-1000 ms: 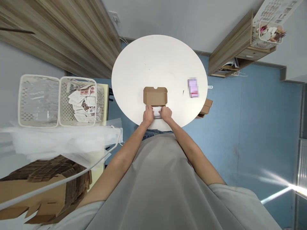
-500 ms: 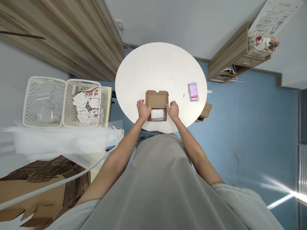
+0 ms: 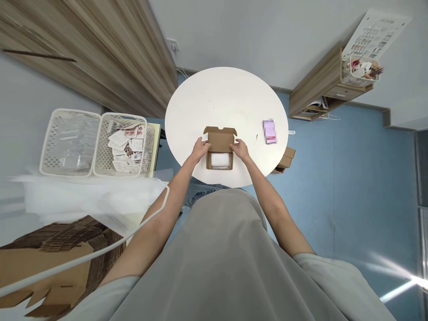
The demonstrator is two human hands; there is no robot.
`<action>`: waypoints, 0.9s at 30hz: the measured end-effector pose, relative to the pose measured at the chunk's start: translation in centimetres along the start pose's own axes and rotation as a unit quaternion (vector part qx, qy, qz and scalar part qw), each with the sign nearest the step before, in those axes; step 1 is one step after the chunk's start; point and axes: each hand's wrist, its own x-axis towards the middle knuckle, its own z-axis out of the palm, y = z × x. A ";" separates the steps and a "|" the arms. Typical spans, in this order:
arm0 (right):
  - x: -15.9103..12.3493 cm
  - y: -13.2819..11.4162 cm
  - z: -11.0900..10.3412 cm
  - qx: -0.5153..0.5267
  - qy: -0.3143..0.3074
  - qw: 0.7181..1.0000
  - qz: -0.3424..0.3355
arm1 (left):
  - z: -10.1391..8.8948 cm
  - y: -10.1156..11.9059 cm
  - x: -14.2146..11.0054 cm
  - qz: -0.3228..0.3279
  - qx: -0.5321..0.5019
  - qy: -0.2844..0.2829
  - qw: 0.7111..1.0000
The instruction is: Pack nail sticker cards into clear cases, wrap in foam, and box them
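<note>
A small brown cardboard box (image 3: pixel 207 161) lies near the front of the white round table (image 3: pixel 194 98) with its lid (image 3: pixel 220 141) raised and tilted back. Inside sits a white wrapped bundle (image 3: pixel 220 159) that shows through the box's opening. My left hand (image 3: pixel 200 149) pinches the lid's left side edge. On the opposite edge, my right hand (image 3: pixel 240 149) grips the lid in the same way. Each hand's fingers are bent, with the thumb towards the lid.
A blurred pink-purple item (image 3: pixel 269 131) lies on the table's right side. Left of the table stand a basket of printed cards (image 3: pixel 143 138) and a basket of clear bags (image 3: pixel 72 142). White sheets (image 3: pixel 87 196) and flattened cartons (image 3: pixel 43 276) lie nearer. Brown boxes (image 3: pixel 286 158) sit beyond the table's right edge.
The lid leans slightly differently, its front flap and side tabs now standing up more. My hands have shifted a little outward along its sides. The whole view has moved slightly.
</note>
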 end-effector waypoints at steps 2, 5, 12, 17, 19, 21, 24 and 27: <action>-0.4 -0.1 -0.4 0.016 0.004 1.000 -0.024 | -0.2 0.2 -0.3 0.036 -0.003 -0.015 0.999; -1.3 -0.3 -0.8 0.022 0.009 0.997 -0.067 | -0.6 0.3 -0.8 0.104 -0.002 -0.044 0.994; -4.5 0.8 -0.6 0.017 0.002 0.991 -0.131 | -0.7 -0.5 -3.2 0.150 0.031 -0.036 0.987; -7.4 2.6 0.0 -0.043 -0.016 0.988 -0.147 | -0.9 -2.2 -6.1 0.139 0.069 -0.015 0.988; -8.5 3.4 0.3 -0.084 -0.026 0.985 -0.148 | -1.0 -3.2 -7.1 0.128 0.093 -0.022 0.987; -9.4 4.3 0.8 -0.115 -0.042 0.981 -0.151 | -1.1 -4.2 -7.9 0.112 0.123 -0.037 0.985; -10.4 5.5 1.6 -0.162 -0.062 0.973 -0.153 | -1.1 -5.6 -9.0 0.112 0.175 -0.046 0.977; -11.1 6.4 2.1 -0.212 -0.054 0.965 -0.147 | -0.9 -6.9 -10.0 0.156 0.225 -0.027 0.962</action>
